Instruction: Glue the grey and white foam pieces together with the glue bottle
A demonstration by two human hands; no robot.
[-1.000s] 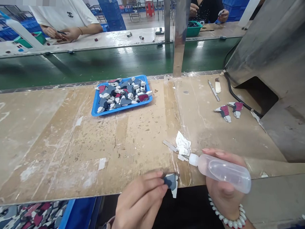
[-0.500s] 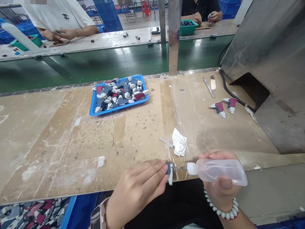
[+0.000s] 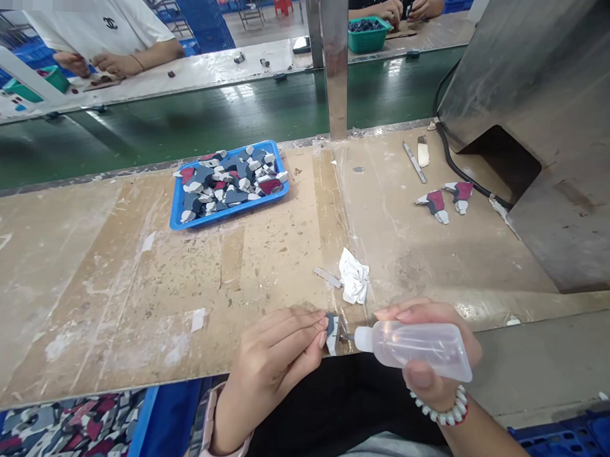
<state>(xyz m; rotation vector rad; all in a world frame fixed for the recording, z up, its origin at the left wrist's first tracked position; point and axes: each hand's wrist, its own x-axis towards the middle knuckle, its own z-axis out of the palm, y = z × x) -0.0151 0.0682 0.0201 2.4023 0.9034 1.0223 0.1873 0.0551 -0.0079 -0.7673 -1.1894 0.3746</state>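
Note:
Between the fingertips and thumb of my left hand [image 3: 281, 351] is a small grey-and-white moulded piece [image 3: 333, 336], held at the table's front edge. My right hand [image 3: 445, 347] is wrapped round a translucent squeeze bottle [image 3: 421, 349], which lies nearly level. Its white cap and thin metal nozzle tip point left at the piece; whether the tip touches it I cannot tell. Just beyond my hands, a crumpled white tissue [image 3: 354, 277] lies beside a flat metal strip [image 3: 327, 277].
A blue tray [image 3: 225, 218] heaped with similar pieces stands at the back. Two maroon-and-grey pieces [image 3: 434, 205] and a thin metal tool [image 3: 414, 162] lie right, near a metal housing [image 3: 561, 197]. A bin of pieces [image 3: 72, 427] sits below left. Two people work across the green belt [image 3: 198, 121].
My right hand has brought the bottle left, with its tip closer to the piece. The piece has turned slightly in my left hand, showing more of its white side. The view has shifted a little.

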